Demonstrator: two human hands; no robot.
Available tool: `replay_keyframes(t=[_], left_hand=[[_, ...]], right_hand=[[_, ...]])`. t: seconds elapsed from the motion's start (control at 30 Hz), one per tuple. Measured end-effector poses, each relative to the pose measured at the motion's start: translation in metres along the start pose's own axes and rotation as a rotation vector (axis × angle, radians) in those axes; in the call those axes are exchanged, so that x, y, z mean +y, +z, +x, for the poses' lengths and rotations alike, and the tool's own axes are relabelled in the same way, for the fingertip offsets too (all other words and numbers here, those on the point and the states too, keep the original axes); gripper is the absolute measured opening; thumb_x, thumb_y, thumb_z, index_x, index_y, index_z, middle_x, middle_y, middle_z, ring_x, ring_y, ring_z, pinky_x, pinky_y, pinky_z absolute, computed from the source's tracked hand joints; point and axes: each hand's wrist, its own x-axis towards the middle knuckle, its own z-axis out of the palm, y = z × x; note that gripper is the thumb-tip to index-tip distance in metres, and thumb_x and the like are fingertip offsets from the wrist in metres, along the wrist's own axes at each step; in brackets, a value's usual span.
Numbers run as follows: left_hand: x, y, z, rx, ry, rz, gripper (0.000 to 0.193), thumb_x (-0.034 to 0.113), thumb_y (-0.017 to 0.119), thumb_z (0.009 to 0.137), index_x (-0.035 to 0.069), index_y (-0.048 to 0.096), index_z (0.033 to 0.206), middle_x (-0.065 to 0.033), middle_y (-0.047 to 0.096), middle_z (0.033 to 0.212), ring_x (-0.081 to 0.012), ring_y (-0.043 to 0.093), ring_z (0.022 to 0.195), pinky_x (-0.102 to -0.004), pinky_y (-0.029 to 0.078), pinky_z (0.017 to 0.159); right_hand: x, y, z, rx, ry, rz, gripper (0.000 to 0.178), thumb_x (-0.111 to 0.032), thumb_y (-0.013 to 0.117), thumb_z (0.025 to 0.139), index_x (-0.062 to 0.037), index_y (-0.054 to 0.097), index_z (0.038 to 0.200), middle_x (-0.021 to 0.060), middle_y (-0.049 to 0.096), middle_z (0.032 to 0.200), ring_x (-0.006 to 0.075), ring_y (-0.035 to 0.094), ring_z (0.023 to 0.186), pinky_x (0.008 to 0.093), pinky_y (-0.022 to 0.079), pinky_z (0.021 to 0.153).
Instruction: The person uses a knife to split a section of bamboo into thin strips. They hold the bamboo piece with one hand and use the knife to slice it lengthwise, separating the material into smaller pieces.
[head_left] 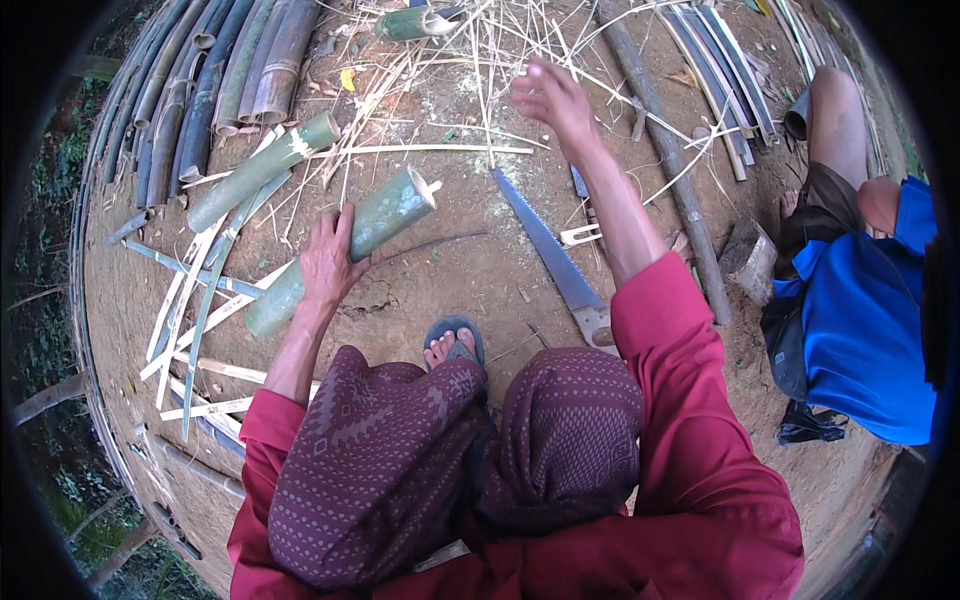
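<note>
My left hand (328, 262) is wrapped over a thick green bamboo section (388, 213), which lies slanted on the ground left of my foot. Its cut end, with a pale splinter sticking out, points up and right. My right hand (553, 103) is raised ahead of me, its fingers bent but apart, and I see nothing in them. Below that hand a handsaw (548, 248) lies flat, its handle close to my right knee. Another green bamboo section (262, 172) rests just beyond the held one, over split strips (205, 290).
Dark bamboo poles (205, 85) lie at the far left. Pale thin strips (400, 80) are scattered ahead, near a short bamboo piece (412, 23). A long pole (665, 150) runs along the right, beside a wood block (748, 262). A person in blue (865, 310) sits at the right.
</note>
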Motion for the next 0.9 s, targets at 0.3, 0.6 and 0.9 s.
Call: replay_keyframes(t=[0.3,0.6,0.9], left_hand=[[0.034,0.033,0.109,-0.053,0.174,0.074,0.083,0.016,0.082,0.057,0.009,0.039,0.128,-0.0129,0.049,0.108,-0.0319,0.053,0.103,-0.0404,0.051,0.082],[0.084,0.067,0.135,-0.370,0.143,0.181,0.101,0.032,0.083,0.064,0.017,0.023,0.144,-0.0153,0.046,0.125,-0.0359,0.048,0.117,-0.0525,0.038,0.100],[0.135,0.054,0.154,-0.673,0.305,0.393,0.105,0.040,0.072,0.077,0.005,0.002,0.148,-0.0228,0.047,0.129,-0.0370,0.053,0.112,-0.0495,0.042,0.097]], right_hand=[[0.084,-0.107,-0.291,-0.091,0.149,-1.212,0.037,-0.029,0.069,0.077,-0.0038,0.056,0.102,0.0133,0.055,0.099,0.0301,0.053,0.096,0.0410,0.040,0.082],[0.101,-0.174,-0.370,-0.175,0.024,-1.153,0.035,-0.021,0.065,0.079,-0.0040,0.056,0.108,0.0140,0.057,0.101,0.0313,0.053,0.099,0.0396,0.040,0.087],[0.090,-0.218,-0.388,-0.065,0.086,-0.859,0.031,-0.017,0.063,0.081,-0.0032,0.056,0.107,0.0146,0.059,0.097,0.0282,0.057,0.093,0.0376,0.044,0.082]])
